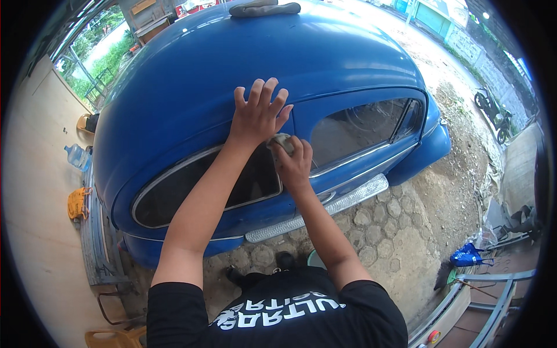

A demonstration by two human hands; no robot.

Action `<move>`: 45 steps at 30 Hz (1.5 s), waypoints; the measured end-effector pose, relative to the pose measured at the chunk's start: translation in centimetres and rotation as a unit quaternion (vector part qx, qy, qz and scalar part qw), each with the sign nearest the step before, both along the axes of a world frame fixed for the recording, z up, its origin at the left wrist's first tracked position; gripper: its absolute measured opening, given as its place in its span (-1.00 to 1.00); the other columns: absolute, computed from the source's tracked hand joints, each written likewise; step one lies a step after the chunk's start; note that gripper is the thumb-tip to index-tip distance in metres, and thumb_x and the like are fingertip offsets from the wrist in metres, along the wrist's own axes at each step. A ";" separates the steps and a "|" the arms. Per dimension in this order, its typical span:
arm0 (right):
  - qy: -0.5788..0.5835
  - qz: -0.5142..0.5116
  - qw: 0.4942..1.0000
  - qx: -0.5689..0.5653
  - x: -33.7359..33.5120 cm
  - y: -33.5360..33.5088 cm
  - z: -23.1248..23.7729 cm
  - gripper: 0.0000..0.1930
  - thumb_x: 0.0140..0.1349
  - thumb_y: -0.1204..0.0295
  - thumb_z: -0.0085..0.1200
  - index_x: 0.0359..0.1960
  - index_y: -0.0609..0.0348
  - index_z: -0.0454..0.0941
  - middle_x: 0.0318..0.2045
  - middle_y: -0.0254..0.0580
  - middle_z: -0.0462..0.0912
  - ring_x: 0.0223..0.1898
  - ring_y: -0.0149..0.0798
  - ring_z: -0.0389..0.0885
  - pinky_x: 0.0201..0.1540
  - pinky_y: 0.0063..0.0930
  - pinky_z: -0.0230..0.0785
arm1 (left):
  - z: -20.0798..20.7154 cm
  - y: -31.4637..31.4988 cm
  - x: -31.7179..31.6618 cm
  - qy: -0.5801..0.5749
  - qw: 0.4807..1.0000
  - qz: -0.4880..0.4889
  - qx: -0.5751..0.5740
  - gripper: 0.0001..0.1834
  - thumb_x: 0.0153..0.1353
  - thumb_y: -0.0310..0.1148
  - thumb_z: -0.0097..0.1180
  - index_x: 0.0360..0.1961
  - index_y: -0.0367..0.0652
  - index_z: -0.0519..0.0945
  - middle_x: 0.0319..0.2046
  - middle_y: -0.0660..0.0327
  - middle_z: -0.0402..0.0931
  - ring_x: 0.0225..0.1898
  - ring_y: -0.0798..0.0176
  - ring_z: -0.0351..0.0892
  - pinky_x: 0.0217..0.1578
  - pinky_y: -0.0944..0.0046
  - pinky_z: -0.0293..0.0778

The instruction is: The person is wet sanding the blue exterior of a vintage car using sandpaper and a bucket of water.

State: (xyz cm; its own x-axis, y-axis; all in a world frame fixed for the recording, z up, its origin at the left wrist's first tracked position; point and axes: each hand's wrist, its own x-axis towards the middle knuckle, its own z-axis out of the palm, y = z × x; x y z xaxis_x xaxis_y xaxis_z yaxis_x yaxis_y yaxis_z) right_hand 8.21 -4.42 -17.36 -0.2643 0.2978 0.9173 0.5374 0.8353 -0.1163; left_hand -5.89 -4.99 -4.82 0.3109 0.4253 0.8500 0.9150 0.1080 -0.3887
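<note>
A blue rounded car (191,87) fills the space before me, its side turned my way. My left hand (255,116) rests on the body just above the windows, fingers spread and bent at the tips, with nothing in it. Close below it, my right hand (295,165) grips a crumpled greyish cloth (282,142) against the strip between the rear side window (191,191) and the door window (360,130). Part of the cloth is hidden under my fingers. Another folded cloth (264,8) lies on top of the roof.
A silver running board (319,209) runs low along the car. Beneath my right arm shows the rim of a light green bucket (315,259). Metal frames (493,290) stand at the lower right by a blue bag (469,255). Leftward are a water jug (77,156) and a yellow-orange item (76,203).
</note>
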 end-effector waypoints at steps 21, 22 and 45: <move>0.089 0.010 0.995 -0.051 -1.0 -0.5 -1.2 -0.46 -0.10 0.51 0.36 0.02 -0.17 0.70 0.02 -0.13 0.50 0.02 0.06 0.51 0.02 -0.04 0.41 | 0.6 -0.1 -0.2 0.008 1.000 0.006 -0.012 -0.61 0.34 0.04 0.17 0.03 0.07 0.52 0.10 0.24 0.48 0.15 0.13 0.37 0.09 -0.03 0.16; 0.090 0.004 0.994 -0.054 -0.7 -0.5 -2.4 -0.46 -0.10 0.51 0.36 0.02 -0.17 0.70 0.02 -0.13 0.50 0.02 0.06 0.51 0.02 -0.04 0.41 | 0.7 -0.2 -0.2 0.007 1.000 0.008 -0.008 -0.61 0.33 0.05 0.17 0.03 0.08 0.51 0.09 0.24 0.48 0.15 0.13 0.37 0.09 -0.02 0.16; 0.268 0.040 0.941 -0.204 -0.1 1.1 -0.3 -0.40 0.06 0.57 0.37 0.19 0.09 0.49 0.11 0.23 0.45 0.08 0.27 0.48 0.15 0.00 0.37 | 0.7 -0.9 -0.2 0.001 1.000 0.001 0.028 -0.55 0.18 0.03 0.35 -0.02 0.13 0.48 0.08 0.26 0.46 0.16 0.09 0.37 0.15 -0.06 0.17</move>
